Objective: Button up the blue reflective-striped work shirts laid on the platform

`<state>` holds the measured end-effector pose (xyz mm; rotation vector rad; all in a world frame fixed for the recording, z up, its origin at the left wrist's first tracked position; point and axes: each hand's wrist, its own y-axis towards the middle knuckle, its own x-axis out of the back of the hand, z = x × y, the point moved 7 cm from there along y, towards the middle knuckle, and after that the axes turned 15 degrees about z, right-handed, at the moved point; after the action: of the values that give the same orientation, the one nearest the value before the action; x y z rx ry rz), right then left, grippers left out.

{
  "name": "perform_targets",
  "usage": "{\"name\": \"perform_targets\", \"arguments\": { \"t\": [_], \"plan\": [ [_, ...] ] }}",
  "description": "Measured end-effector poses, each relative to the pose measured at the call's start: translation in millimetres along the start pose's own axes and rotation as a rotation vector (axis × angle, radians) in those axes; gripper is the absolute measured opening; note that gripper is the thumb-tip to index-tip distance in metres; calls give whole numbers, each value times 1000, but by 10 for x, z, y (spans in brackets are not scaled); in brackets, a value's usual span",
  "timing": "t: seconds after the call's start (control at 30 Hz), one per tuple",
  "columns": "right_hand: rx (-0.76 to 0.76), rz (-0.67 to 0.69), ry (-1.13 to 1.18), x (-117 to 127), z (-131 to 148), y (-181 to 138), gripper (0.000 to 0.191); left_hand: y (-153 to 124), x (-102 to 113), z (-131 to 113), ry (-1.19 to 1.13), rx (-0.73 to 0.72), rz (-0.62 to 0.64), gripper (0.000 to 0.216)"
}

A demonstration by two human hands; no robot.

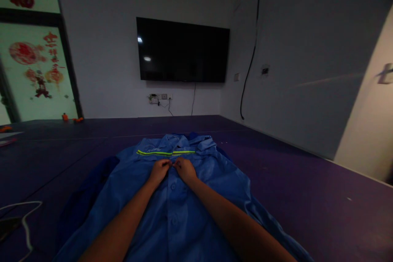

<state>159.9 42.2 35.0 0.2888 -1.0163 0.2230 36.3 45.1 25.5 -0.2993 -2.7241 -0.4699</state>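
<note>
A blue work shirt [211, 180] with a yellow-green reflective stripe [166, 153] across the chest lies flat, collar away from me, on a dark purple surface [307, 188]. My left hand [159, 170] and my right hand [185, 169] meet at the shirt's front placket just below the stripe. Both have their fingers pinched together on the fabric at the button line. Buttons show down the placket between my forearms. What exactly sits between the fingertips is too small to see.
A wall-mounted black television [182, 50] hangs ahead, with a power strip [159, 98] and cables below it. A white cable [24, 213] lies at the left edge. A glass door with red decorations [37, 69] stands at the left. Small orange items [72, 119] rest at its foot.
</note>
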Motion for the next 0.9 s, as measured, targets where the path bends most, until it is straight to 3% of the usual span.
{"name": "perform_targets", "arguments": {
  "t": [0.47,0.77,0.9],
  "plan": [
    [-16,10,-15,19,14,-9,19,-9,14,4,-12,12,-23,26],
    [-27,39,-18,36,40,-59,40,9,-2,-9,-20,-1,0,22],
    [-4,69,-78,23,73,-61,39,15,-22,4,-30,-10,17,22]
  ]
}}
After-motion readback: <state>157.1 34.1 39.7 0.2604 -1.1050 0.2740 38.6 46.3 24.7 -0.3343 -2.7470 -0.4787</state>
